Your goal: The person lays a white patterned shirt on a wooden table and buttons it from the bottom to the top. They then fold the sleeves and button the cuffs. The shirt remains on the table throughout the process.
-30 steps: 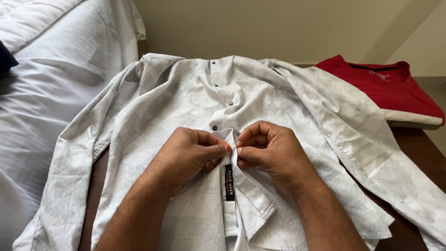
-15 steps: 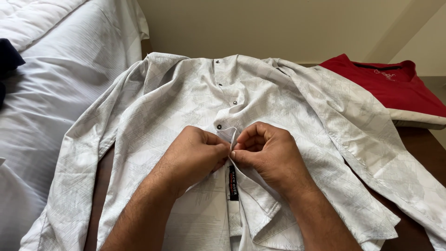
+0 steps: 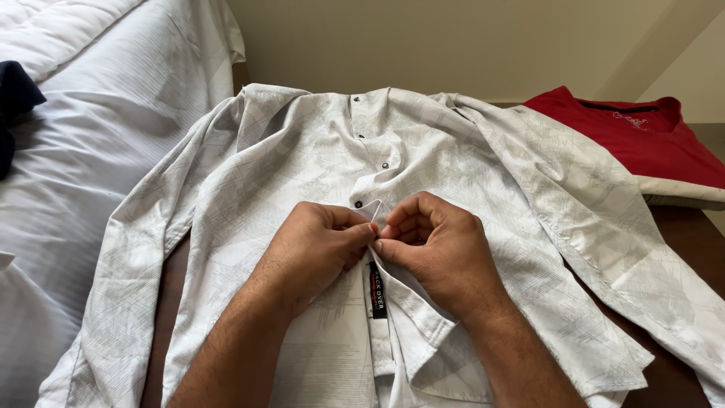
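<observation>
A white long-sleeved shirt [image 3: 264, 174] with a faint grey line pattern lies spread, front up, on a dark wooden surface. Small dark buttons [image 3: 386, 165] run down its placket; the upper ones are fastened. My left hand [image 3: 321, 245] and my right hand [image 3: 434, 253] meet at the middle of the placket, fingertips pinching the two fabric edges together just below a button [image 3: 358, 204]. Under my hands the shirt front hangs apart, showing a small black label [image 3: 377, 291] inside.
A red garment [image 3: 642, 140] lies on a folded light one at the right. White bedding [image 3: 83, 136] fills the left side, with a dark blue cloth [image 3: 11, 102] at its edge. Dark wood [image 3: 691, 234] shows at the right. A beige wall stands behind.
Both hands have stayed pinched on the placket and shifted slightly downward in the view. The fabric edges between the fingertips are drawn closer together.
</observation>
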